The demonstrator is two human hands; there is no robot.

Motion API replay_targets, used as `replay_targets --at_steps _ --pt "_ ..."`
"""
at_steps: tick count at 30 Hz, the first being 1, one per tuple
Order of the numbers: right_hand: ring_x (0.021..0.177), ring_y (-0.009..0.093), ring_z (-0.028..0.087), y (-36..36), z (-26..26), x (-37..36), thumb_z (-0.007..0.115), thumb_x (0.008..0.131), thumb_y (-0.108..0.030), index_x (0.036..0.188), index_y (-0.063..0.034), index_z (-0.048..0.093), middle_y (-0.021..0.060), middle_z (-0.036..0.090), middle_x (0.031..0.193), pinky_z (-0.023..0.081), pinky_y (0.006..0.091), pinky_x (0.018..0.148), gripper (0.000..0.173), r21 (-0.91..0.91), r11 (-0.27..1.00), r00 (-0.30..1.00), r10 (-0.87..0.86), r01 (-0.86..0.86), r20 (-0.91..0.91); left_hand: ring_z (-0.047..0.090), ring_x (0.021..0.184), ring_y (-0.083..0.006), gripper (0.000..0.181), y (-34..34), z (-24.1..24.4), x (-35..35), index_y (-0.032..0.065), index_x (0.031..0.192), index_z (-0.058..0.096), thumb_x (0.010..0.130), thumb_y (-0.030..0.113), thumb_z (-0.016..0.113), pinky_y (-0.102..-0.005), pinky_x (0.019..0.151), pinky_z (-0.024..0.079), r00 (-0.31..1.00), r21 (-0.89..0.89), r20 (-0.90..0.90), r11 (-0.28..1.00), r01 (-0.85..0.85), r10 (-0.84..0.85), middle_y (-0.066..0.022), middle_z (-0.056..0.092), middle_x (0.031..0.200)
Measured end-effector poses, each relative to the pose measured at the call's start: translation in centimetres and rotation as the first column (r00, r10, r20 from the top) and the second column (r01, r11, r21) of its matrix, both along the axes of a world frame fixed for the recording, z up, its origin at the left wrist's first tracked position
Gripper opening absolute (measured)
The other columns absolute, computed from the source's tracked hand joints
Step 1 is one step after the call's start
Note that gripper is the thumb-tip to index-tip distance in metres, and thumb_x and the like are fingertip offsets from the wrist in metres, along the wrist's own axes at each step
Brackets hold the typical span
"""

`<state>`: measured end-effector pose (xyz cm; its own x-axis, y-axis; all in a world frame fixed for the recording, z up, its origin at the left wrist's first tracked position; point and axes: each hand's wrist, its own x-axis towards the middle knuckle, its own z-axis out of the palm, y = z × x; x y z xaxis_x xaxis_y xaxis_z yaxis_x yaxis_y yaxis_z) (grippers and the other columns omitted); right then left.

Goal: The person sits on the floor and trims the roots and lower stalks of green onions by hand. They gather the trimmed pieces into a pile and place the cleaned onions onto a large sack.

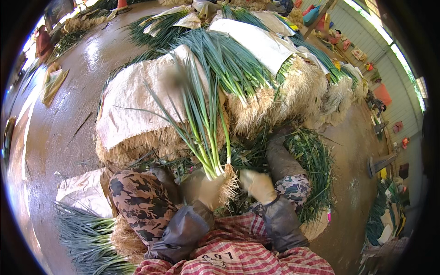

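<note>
My left hand [209,193], in a pale work glove, grips a few spring onions [208,137] near the bottom of their stalks. Their green leaves fan out away from me, and the pale roots [228,189] dangle beside the glove. Just to the right of those roots is my gloved right hand [258,186], blurred by motion. Whether its fingers pinch anything cannot be made out. Loose green leaf trimmings [249,156] lie on the ground beneath and beyond both hands, between my knees.
Ahead, a pile of spring onions [237,68] is partly covered by a pale woven sack [144,96] and a white sheet [251,41]. More spring onions [86,233] lie at my left. Trimmings [312,172] heap by my right leg. The brown floor [79,127] looks wet.
</note>
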<state>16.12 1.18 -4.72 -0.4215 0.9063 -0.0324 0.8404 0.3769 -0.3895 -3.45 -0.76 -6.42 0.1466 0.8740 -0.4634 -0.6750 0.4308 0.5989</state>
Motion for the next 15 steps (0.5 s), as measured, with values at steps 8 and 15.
replay_targets --at_steps 8,15 --pt "0.064 0.025 0.060 11.2 6.4 -14.7 0.066 0.076 -0.045 0.080 -0.0077 0.067 0.0070 0.062 0.067 0.040 0.0388 0.063 0.038 0.133 0.972 0.876 0.110 -0.193 0.469 0.059 0.075 -0.0137 0.026 -0.4 -2.8 2.3 0.0001 0.106 0.054 0.081 -0.005 0.060 -0.0267 0.064 0.051 0.955 0.059 -0.281 0.995 -0.085 0.098 -0.0040 0.061 0.087" --pt "0.062 0.028 0.063 13.5 3.0 -15.1 0.058 0.082 -0.022 0.067 -0.0106 0.067 0.0080 0.064 0.066 0.046 0.0387 0.060 0.021 0.182 0.943 0.907 0.196 -0.278 0.373 0.059 0.077 -0.0141 0.033 -0.6 -2.7 1.4 0.0018 0.114 0.050 0.084 -0.010 0.054 -0.0267 0.070 0.051 0.986 0.125 -0.119 0.987 -0.099 0.114 -0.0040 0.060 0.092"
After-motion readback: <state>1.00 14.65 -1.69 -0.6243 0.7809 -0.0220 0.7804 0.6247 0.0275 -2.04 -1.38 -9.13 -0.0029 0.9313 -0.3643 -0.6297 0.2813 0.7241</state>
